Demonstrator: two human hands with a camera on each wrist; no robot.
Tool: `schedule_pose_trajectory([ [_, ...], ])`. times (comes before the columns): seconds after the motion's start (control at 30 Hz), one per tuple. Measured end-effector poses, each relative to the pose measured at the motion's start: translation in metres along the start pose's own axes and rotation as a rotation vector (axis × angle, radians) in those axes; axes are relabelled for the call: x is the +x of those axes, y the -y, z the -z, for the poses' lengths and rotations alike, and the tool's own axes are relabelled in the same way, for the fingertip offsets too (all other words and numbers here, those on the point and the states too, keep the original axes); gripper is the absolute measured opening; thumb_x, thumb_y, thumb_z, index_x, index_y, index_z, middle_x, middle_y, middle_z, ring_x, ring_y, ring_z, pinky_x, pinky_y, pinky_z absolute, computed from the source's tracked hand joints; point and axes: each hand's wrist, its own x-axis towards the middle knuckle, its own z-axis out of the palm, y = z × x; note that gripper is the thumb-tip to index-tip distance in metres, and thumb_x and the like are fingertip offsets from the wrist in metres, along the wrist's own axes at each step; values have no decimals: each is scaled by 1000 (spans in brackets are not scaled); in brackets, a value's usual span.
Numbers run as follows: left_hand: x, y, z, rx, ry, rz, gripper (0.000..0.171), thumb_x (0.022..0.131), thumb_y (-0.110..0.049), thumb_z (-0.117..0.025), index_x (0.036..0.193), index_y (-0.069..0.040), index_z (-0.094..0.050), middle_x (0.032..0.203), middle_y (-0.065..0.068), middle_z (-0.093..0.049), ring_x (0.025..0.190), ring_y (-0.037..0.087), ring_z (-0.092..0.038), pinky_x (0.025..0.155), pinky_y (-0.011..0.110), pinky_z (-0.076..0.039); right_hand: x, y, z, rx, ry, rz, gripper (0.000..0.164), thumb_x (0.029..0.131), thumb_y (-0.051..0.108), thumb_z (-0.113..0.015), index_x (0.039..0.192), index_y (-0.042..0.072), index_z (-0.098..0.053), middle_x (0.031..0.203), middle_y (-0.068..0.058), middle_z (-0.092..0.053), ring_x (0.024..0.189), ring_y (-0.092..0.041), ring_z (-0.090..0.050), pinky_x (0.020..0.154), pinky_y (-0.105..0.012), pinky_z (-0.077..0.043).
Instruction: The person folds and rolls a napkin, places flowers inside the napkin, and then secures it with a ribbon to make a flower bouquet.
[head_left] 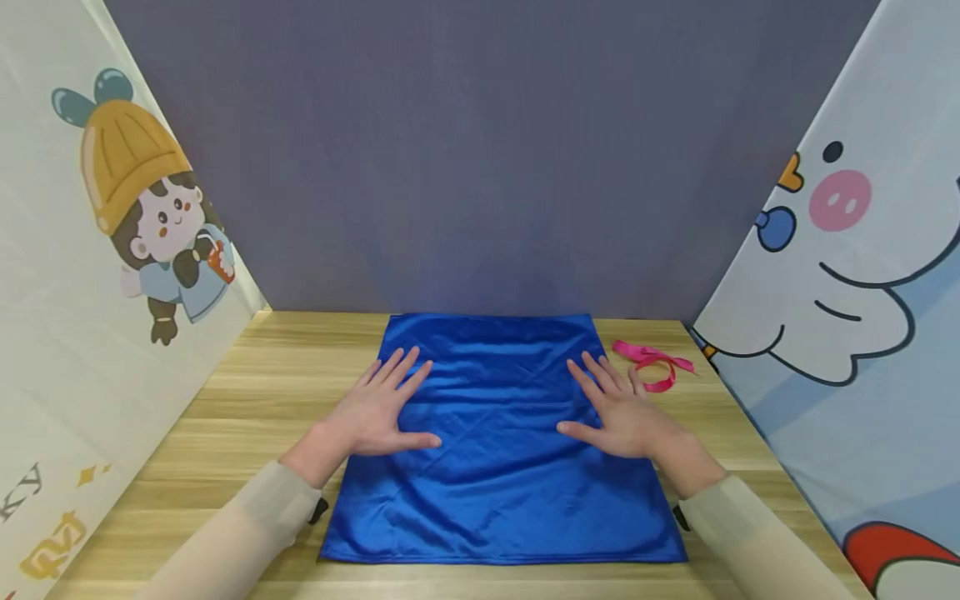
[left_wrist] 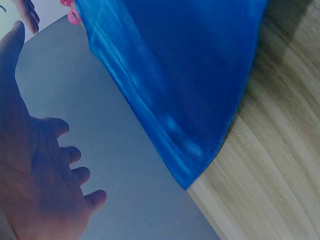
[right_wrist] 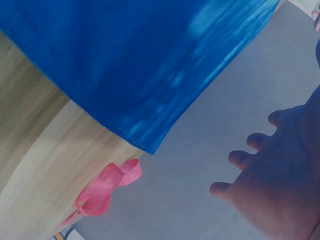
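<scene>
A shiny blue satin cloth [head_left: 487, 500] lies spread on the wooden table, lightly wrinkled, its near edge toward me. Over its left side is my left hand [head_left: 378, 412], fingers spread and thumb pointing inward. My right hand [head_left: 618, 412] mirrors it over the right side, also with straight, parted fingers. Both wrist views show a gap between palm and cloth, so the hands appear raised above it. Neither hand holds anything. Beyond the right fingers, a pink ribbon [right_wrist: 100, 192] lies in loose loops beside the cloth.
The wood-grain table [head_left: 225, 433] runs back to a plain grey panel [head_left: 480, 167]. White printed cartoon panels stand at the left [head_left: 45, 292] and right [head_left: 885, 333] sides. The cloth's far edge reaches the grey panel.
</scene>
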Motion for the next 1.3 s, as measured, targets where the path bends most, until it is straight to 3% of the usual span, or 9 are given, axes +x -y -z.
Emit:
schedule_pose_trajectory([
  [0.33, -1, 1, -2, -2, -17, -22, 120, 89, -89, -61, 177, -18, -21, 186, 13, -11, 171, 42, -12, 135, 67, -18, -3, 2, 0, 23, -4, 30, 103, 100, 76, -59, 178, 20, -18, 185, -17, -14, 168, -51, -13, 129, -81, -3],
  [0.4, -1, 1, -2, -11, -17, -24, 119, 90, -88, -61, 177, -18, -21, 185, 14, -12, 171, 43, -14, 134, 67, -21, -4, 2, 0, 39, -15, 48, 99, 102, 73, -59, 176, 17, -24, 182, -19, -23, 166, -52, -23, 129, -80, -11],
  [0.5, 0, 2, -3, -27, -8, -13, 115, 93, -85, -62, 177, -18, -22, 185, 15, -15, 170, 43, -19, 131, 69, -27, -6, -1, 1, 70, -18, 61, 89, 104, 69, -61, 171, 15, -38, 173, -22, -41, 156, -50, -45, 125, -74, -34],
  [0.6, 0, 2, -3, -60, -9, -14, 101, 99, -74, -64, 175, -15, -31, 181, 18, -29, 164, 44, -35, 125, 70, -38, -9, -4, 2, 105, 1, 71, 76, 106, 63, -64, 162, 13, -52, 159, -20, -58, 138, -43, -65, 108, -64, -57],
  [0.67, 1, 2, -4, -121, -1, -22, 88, 103, -64, -66, 170, -12, -42, 175, 19, -41, 158, 43, -46, 122, 67, -44, -11, -8, 3, 137, 22, 68, 66, 107, 57, -67, 155, 13, -59, 151, -17, -66, 127, -35, -71, 100, -56, -63],
  [0.77, 1, 1, -6, -236, 27, -38, 68, 107, -52, -68, 159, -9, -57, 162, 18, -57, 144, 39, -62, 115, 60, -53, -17, -15, 3, 197, 52, 68, 54, 107, 49, -70, 145, 11, -67, 140, -10, -73, 116, -26, -74, 93, -47, -65],
  [0.9, 2, -3, -10, -344, 59, -81, 58, 108, -45, -70, 150, -5, -65, 149, 16, -68, 126, 32, -72, 107, 54, -59, -27, -28, 1, 273, 92, 75, 46, 106, 46, -73, 136, 11, -73, 126, 0, -78, 106, -13, -72, 91, -37, -64],
  [1.07, 3, -8, -16, -415, 91, -120, 56, 108, -43, -69, 147, -3, -66, 144, 14, -72, 122, 29, -74, 104, 51, -61, -42, -48, -3, 399, 147, 103, 36, 106, 38, -75, 128, 10, -77, 108, 9, -77, 94, -2, -67, 80, -25, -59],
  [1.3, 3, -20, -22, -542, 120, -176, 47, 108, -36, -71, 141, -3, -71, 136, 11, -76, 114, 21, -74, 102, 47, -62, -62, -70, -7, 559, 271, 77, 27, 104, 29, -78, 123, 10, -77, 97, 5, -72, 82, -5, -62, 71, -24, -54],
])
